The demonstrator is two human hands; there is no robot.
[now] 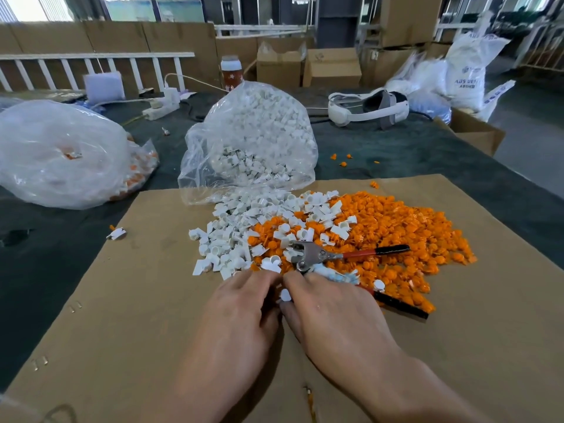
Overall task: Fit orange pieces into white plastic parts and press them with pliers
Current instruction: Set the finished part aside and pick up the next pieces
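The left hand (241, 312) and right hand (332, 315) lie palm down on the cardboard (122, 300), fingertips meeting. Together they pinch one small white part (286, 295). The pliers (317, 256) lie just past the fingers, on the orange pieces (396, 227).

Left hand (241, 303) and right hand (329, 312), palms down, pinch a small white plastic part (286, 295) beside the red-handled metal pliers (317, 256).
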